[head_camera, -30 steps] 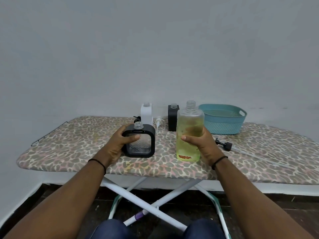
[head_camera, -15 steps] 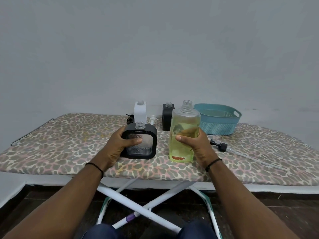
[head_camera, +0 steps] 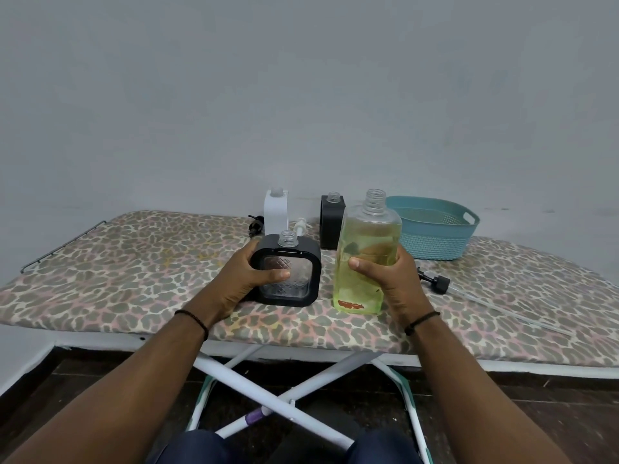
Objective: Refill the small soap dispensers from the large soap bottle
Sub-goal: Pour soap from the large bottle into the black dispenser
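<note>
Head view shows us gripping the black-framed dispenser (head_camera: 286, 272) in our left hand (head_camera: 244, 279) and the large soap bottle (head_camera: 366, 259) in our right hand (head_camera: 392, 283), both upright on the leopard-print ironing board (head_camera: 134, 272) before a plain grey wall (head_camera: 301, 95).

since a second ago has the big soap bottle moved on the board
No. The large soap bottle stands where it did, just front-left of the teal basket; only the camera shifted.
</note>
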